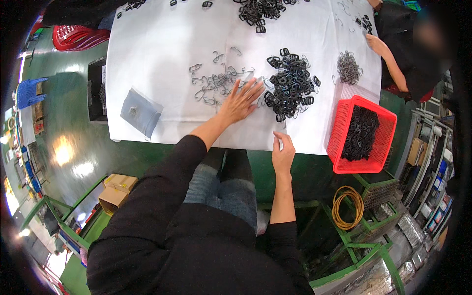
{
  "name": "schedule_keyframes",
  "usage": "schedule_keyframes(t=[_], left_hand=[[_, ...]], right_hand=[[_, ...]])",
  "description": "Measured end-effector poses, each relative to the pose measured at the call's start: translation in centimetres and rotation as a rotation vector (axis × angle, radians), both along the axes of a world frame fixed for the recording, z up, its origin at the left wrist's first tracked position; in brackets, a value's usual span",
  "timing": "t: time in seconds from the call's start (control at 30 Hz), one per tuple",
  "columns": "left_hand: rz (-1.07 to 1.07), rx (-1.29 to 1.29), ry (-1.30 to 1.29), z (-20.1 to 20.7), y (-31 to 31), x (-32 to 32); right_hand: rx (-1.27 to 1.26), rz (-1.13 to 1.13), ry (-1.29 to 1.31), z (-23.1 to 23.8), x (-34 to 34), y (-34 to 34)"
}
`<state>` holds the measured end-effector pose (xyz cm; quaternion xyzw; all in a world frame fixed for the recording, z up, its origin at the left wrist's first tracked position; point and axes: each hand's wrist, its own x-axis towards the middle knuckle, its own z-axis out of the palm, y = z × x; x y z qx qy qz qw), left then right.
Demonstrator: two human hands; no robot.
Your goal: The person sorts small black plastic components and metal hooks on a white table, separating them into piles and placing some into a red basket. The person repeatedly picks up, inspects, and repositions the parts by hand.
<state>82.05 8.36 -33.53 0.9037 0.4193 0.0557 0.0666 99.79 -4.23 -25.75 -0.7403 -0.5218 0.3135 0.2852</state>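
Note:
My left hand [241, 102] lies palm down with its fingers spread at the right side of a loose scatter of thin grey wire clips [216, 81]. Its fingertips reach toward a heap of black plastic buckles [290, 83], some with wire pieces among them. At the table's near edge, below that heap, is my right hand [283, 153]. Its thumb and forefinger stand slightly apart, the other fingers are curled, and nothing shows between them. Both hands are at the white-covered table [172, 44].
A red plastic basket [388, 142] of black parts stands at the table's right corner. Near it is a pile of wire clips [348, 69]. A clear plastic bag [141, 113] lies left. Another person's hand [377, 45] works at the right edge. More buckles [259, 11] lie far off.

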Motion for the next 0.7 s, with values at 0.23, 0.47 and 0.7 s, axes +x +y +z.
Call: schedule_keyframes(t=[0.23,0.47,0.7], left_hand=[[0.244,-0.041,-0.050,-1.2,4.3,-1.4],[0.494,-0.118,-0.036,-0.8,0.8,-9.8],[-0.031,-0.112,0.007,-0.6,-4.4,-8.6]], right_hand=[[0.166,-0.021,-0.021,-1.4,-0.4,7.8],[0.216,0.096,-0.072,-1.9,-2.6,14.5],[0.278,0.401,-0.377,-6.5,-11.7,21.3]])
